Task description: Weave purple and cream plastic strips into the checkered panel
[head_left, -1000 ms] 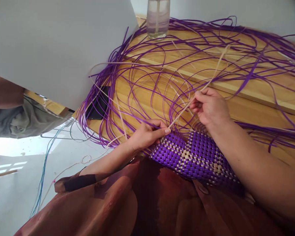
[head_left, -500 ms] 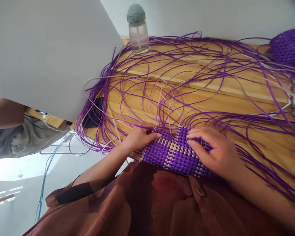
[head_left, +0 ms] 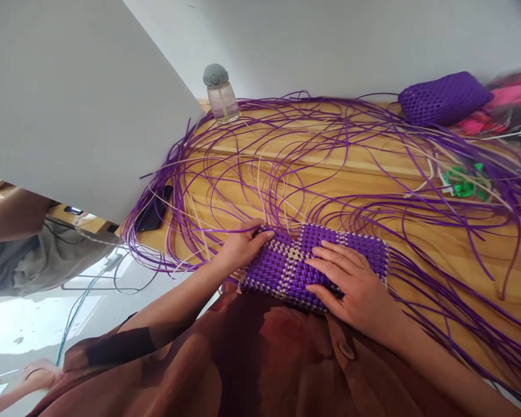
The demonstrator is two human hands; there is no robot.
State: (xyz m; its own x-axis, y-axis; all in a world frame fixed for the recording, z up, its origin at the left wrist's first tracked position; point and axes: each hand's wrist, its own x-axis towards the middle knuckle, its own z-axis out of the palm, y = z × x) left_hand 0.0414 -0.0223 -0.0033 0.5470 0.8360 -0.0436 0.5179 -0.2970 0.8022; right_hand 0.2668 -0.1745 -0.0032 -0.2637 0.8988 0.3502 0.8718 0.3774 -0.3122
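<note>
A woven panel (head_left: 316, 234) of purple and cream plastic strips lies at the table's near edge, against my clothing. My left hand (head_left: 243, 246) pinches its upper left edge, thumb on top and the other fingers partly hidden beneath. Flat on the right half of the weave rests my right hand (head_left: 342, 284), its fingers spread apart and holding nothing. Long purple strips (head_left: 434, 289) fan out from the panel's right and upper edges. Several cream strips (head_left: 260, 185) rise from its top near my left hand.
Loose strips cover much of the wooden table (head_left: 321, 165). A water bottle (head_left: 221, 95) stands at the back beside a grey partition (head_left: 78, 92). Farther right are a purple woven basket (head_left: 443, 98), pink bundles (head_left: 516, 101) and a green item (head_left: 462, 182). A dark phone-like object (head_left: 154, 211) lies left; a person's arm (head_left: 15, 214) shows beyond.
My right hand has gone from curled fingers at the panel's upper right to lying spread on it. My left hand keeps its pinch. The view has swung right and up.
</note>
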